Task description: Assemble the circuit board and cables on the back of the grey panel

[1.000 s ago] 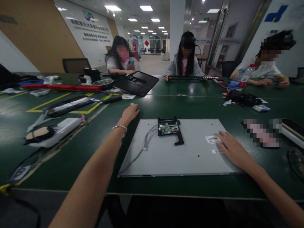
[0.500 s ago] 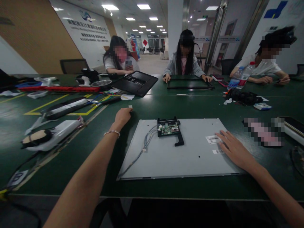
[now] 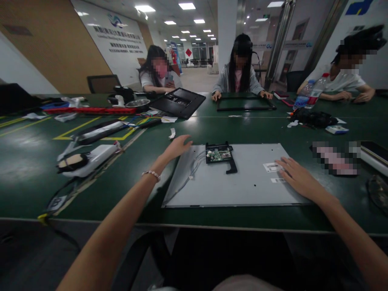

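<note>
A flat grey display panel [image 3: 239,190] lies on the green table before me. On its upper part sits a green circuit board [image 3: 218,154] in a black bracket [image 3: 231,166], with thin grey cables [image 3: 190,178] running to the lower left corner. My left hand [image 3: 178,147], a beaded bracelet on its wrist, hovers by the panel's upper left corner, fingers apart and holding nothing. Just beyond it lies a small white paper scrap [image 3: 172,133]. My right hand [image 3: 298,178] rests flat with spread fingers on the panel's right side, beside two white labels [image 3: 271,167].
A black plastic back cover [image 3: 182,103] lies across the table. Opposite, a person holds a black frame [image 3: 246,108]; two more people sit either side. Bottles [image 3: 315,92] and black bundled items [image 3: 315,118] stand right. White-and-black devices [image 3: 91,161] and cables lie left.
My left hand has let go of the small white scrap, which now lies on the table, and has moved right toward the panel's corner. My right hand stays on the panel. The view has shifted slightly.
</note>
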Motion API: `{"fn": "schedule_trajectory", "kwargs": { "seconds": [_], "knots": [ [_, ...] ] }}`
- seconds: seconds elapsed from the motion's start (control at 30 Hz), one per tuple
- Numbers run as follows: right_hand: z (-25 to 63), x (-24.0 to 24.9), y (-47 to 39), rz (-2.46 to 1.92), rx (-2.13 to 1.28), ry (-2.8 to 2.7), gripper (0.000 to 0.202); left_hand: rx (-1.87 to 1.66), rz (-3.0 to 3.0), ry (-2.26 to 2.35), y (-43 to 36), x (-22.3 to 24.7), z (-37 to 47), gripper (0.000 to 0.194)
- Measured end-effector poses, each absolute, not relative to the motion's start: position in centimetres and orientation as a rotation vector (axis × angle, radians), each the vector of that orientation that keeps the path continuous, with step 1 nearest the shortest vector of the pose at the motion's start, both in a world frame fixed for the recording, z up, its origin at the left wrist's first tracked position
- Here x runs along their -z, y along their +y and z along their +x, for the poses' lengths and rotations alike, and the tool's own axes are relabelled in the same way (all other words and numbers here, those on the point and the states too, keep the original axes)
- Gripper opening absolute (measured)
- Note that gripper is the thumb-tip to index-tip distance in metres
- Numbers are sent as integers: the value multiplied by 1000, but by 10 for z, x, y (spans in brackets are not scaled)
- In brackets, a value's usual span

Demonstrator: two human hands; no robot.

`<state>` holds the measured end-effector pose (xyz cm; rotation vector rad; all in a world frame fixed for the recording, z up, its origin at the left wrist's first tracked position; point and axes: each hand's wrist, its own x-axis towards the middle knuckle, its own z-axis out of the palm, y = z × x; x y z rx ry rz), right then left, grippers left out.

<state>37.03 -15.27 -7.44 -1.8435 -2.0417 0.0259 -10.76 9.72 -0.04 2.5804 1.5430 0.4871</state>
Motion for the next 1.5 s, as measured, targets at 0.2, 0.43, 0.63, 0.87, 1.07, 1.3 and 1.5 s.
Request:
{"fn": "schedule_trajectory", "kwargs": {
  "seconds": [0.2, 0.43, 0.63, 0.87, 1.07, 1.3, 1.5],
  "knots": [
    [372, 74, -153, -1858, -14, -2070, 56, -500, 2496, 1335, 71, 4, -50, 55],
    [374, 76, -151, -1856, -27, -2065, 55, -569, 2344, 1306, 60, 22, -34, 62],
    [381, 78, -151, -1826, -55, -2065, 55, -562, 2394, 1327, 53, 26, -25, 65],
    [386, 74, -155, -1868, -78, -1994, 50, -521, 2473, 1414, 43, 34, -16, 70],
    [378, 68, -159, -1886, -72, -1940, 49, -510, 2513, 1412, 26, 32, -8, 76],
    [364, 62, -166, -1942, -66, -2052, 50, -499, 2564, 1315, 16, 26, -5, 69],
    [361, 63, -166, -1989, 14, -2099, 52, -333, 2636, 1277, -10, 20, 16, 67]
  ]
}}
